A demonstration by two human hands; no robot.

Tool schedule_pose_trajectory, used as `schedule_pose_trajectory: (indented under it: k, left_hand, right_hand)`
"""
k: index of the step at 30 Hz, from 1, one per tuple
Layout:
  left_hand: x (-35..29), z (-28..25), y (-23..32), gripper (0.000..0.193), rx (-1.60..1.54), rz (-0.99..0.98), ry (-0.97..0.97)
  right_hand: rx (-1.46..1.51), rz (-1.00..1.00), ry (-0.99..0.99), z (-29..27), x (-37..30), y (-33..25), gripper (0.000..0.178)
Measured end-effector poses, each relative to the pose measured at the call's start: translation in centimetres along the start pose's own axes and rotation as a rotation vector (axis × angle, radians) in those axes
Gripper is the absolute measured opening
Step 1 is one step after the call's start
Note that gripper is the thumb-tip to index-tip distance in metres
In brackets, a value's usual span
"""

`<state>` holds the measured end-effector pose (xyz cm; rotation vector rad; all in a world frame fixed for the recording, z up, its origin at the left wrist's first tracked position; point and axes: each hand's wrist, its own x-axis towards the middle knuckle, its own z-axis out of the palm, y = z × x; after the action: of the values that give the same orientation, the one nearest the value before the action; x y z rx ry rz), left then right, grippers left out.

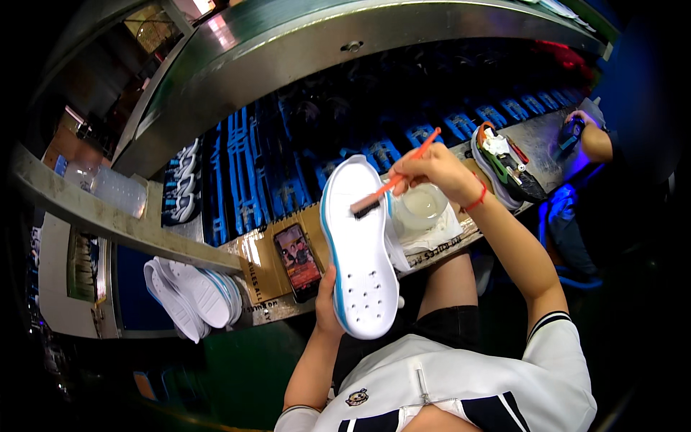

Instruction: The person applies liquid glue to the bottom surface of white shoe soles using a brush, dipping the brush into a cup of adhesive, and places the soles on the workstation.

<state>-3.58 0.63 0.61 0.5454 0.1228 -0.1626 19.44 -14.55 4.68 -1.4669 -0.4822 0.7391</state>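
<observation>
In my left hand (327, 301) I hold a white shoe sole (363, 263) with a blue side stripe, its inner face turned up and small holes at the near end. My right hand (435, 173) pinches the orange handle of a brush (392, 180). Its dark bristles rest on or just above the upper half of the sole; I cannot tell which. Just right of the sole stands a translucent bowl (423, 205) of pale liquid on a white cloth or paper (440, 232). Part of another white piece (394, 248) shows behind the sole's right edge.
A phone (296, 259) lies on cardboard (263, 266) left of the sole. White soles (194, 291) are stacked at left. At right sit a sole holding tools (507, 165) and another person's hand (596, 140). Blue racks (252, 169) run behind, below a metal frame (360, 39).
</observation>
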Motion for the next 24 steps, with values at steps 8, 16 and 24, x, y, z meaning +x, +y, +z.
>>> schedule_pose_trajectory:
  k: [8,16,24]
  left_hand:
    - [3.4,5.4,3.9,0.063,0.316,0.244,-0.029]
    - [23.0,18.6,25.7,0.055,0.401,0.497,-0.313]
    - [16.2,0.9,12.4,0.052,2.024,0.314,-0.081]
  right_hand:
    - [0.468,-0.507,0.33,-3.0,-1.5,-1.7,0.024]
    - [0.749,-0.397,0.193,-0.2,-4.7,-0.6,0.026]
    - [0.492,-0.207,0.327,-0.8,-10.1,6.2,0.025]
